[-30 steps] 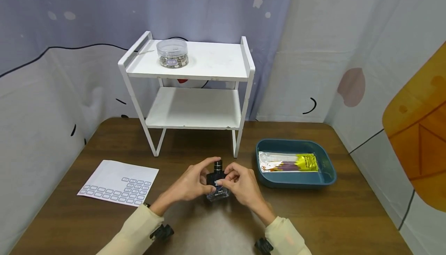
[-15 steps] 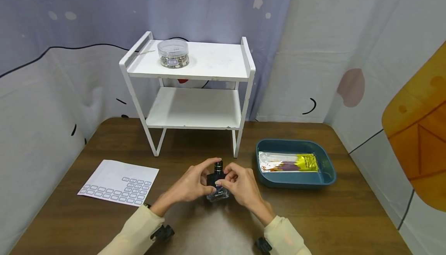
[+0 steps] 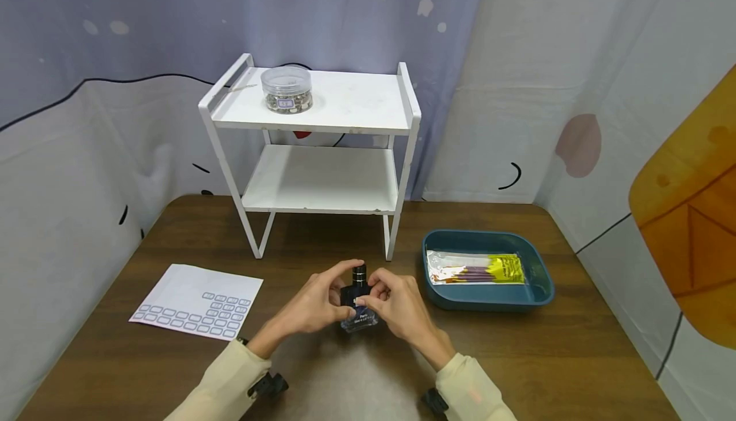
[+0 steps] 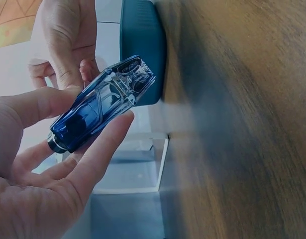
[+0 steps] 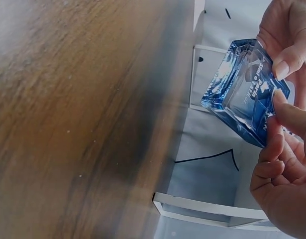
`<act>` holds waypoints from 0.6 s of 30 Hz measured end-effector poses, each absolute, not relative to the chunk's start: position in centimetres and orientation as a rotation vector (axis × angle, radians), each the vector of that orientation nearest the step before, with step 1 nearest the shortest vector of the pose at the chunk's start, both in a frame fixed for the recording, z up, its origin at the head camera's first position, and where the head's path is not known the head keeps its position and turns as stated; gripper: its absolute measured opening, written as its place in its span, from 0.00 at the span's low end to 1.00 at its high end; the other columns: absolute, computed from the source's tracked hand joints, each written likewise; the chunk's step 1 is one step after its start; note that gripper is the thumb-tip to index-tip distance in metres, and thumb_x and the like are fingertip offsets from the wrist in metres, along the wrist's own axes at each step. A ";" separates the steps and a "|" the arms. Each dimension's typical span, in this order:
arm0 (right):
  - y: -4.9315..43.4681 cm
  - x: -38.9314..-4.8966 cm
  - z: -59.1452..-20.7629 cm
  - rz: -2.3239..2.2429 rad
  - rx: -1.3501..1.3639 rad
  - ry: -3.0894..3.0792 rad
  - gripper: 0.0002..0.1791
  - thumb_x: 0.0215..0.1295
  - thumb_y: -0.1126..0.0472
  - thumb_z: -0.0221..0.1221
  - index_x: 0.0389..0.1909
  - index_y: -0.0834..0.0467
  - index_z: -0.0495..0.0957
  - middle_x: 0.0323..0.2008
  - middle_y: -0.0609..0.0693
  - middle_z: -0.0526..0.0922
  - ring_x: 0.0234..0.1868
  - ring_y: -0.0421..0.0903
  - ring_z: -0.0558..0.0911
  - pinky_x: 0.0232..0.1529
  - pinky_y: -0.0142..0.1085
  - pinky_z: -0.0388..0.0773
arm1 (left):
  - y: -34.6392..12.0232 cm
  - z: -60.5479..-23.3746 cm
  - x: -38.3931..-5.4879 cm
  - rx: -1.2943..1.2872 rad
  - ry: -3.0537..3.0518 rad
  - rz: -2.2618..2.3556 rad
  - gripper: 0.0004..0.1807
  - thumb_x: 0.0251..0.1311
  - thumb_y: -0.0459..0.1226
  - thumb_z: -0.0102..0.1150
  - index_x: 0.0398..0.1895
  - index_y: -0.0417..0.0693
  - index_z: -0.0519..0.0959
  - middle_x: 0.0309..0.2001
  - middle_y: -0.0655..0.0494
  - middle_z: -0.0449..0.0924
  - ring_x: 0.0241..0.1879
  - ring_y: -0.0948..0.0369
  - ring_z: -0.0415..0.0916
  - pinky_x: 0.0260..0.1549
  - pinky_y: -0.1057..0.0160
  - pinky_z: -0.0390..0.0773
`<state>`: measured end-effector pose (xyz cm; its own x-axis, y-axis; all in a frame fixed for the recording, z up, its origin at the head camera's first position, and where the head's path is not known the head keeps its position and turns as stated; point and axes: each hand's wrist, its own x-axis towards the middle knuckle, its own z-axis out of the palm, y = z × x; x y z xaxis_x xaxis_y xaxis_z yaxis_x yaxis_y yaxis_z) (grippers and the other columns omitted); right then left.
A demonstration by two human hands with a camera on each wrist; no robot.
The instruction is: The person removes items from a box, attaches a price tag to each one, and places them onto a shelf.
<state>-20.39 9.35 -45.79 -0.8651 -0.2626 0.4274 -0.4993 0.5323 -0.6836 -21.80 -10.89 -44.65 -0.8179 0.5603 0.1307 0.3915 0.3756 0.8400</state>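
Observation:
A blue glass perfume bottle [image 3: 361, 322] with a black cap is held upright over the table in the head view. My left hand [image 3: 316, 303] grips it from the left, thumb on its front and forefinger at the cap top. From the right, my right hand [image 3: 402, 306] has thumb and forefinger pinched at the bottle's upper edge. In the left wrist view the bottle [image 4: 105, 97] shows its clear thick base, clear of the wood. White lettering marks the bottle [image 5: 245, 92] in the right wrist view, where both thumbs meet near its shoulder.
A white sheet [image 3: 190, 283] with printed label boxes lies left on the wooden table [image 3: 356, 382]. Behind stands a white two-tier shelf [image 3: 324, 178], a clear lidded jar [image 3: 287, 91] on top. To the right, a blue tray [image 3: 483, 299] holds a clear-and-yellow packet [image 3: 477, 268].
Both hands and the perfume bottle stay nearly in place. The head view has shifted very slightly.

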 end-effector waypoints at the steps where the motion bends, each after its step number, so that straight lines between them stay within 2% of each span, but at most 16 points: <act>1: 9.3 -20.4 -45.8 1.238 0.641 -2.504 0.13 0.50 0.64 0.75 0.32 0.60 0.80 0.20 0.46 0.82 0.21 0.30 0.75 0.24 0.25 0.75 | -10.9 -44.7 -21.8 0.860 2.453 1.427 0.45 0.49 0.23 0.70 0.73 0.46 0.63 0.34 0.46 0.83 0.28 0.62 0.83 0.25 0.68 0.80; 8: 9.2 -20.4 -45.6 1.201 0.629 -2.533 0.16 0.49 0.63 0.76 0.36 0.60 0.81 0.20 0.46 0.83 0.21 0.31 0.76 0.23 0.25 0.74 | -11.0 -45.1 -21.9 0.867 2.450 1.429 0.45 0.49 0.23 0.70 0.73 0.47 0.63 0.35 0.46 0.83 0.29 0.61 0.83 0.27 0.68 0.80; 18: 9.9 -20.9 -45.9 1.181 0.605 -2.549 0.20 0.47 0.59 0.77 0.39 0.60 0.82 0.17 0.42 0.79 0.18 0.29 0.71 0.21 0.25 0.70 | -11.4 -45.1 -21.8 0.863 2.427 1.452 0.46 0.49 0.23 0.70 0.73 0.51 0.64 0.37 0.45 0.83 0.33 0.59 0.84 0.32 0.64 0.82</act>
